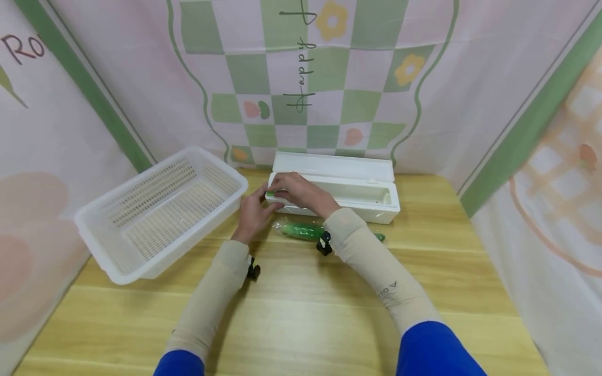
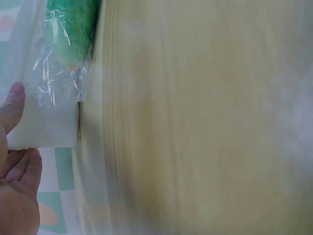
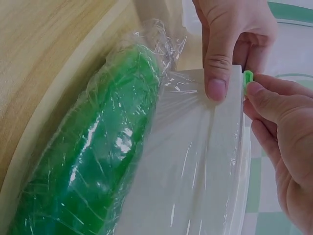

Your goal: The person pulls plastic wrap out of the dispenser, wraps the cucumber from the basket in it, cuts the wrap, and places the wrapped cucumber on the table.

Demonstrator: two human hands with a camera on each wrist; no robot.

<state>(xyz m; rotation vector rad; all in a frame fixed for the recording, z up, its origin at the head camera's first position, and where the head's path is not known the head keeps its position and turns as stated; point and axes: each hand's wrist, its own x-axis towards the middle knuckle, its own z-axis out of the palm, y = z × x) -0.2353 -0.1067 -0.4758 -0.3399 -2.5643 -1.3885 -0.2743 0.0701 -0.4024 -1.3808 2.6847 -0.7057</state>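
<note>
At the left end of a long white rectangular plastic box (image 1: 376,214), the person's right hand (image 1: 301,189) pinches a small bright-green plastic tab (image 3: 248,81) between thumb and forefinger, just beyond the edge of the box. The left hand (image 1: 252,214) is clamped on that same end, its thumb pressed flat on the face of the box and its fingers bent behind it, so the tab sits close by both hands. The box's hinged white lid (image 1: 334,166) stands raised along the far side, leaving the hollow trough in view. A long green rounded object in crinkled clear film (image 1: 302,231) lies on the near side of the box, below the right forearm; some of the film spreads over the box's face. To the left stands a white perforated plastic basket (image 1: 185,237), apart from the box. "Happy" runs sideways in dark script down the far fabric backdrop (image 1: 254,31), and "Ro" shows at the far left; dark print on the beige right sleeve (image 1: 381,271) is too small to read. All of it rests on a pale wood-grain counter (image 1: 305,324), enclosed by pale pink hangings with green bands, sage checks, yellow flowers and pink fruit shapes.
</note>
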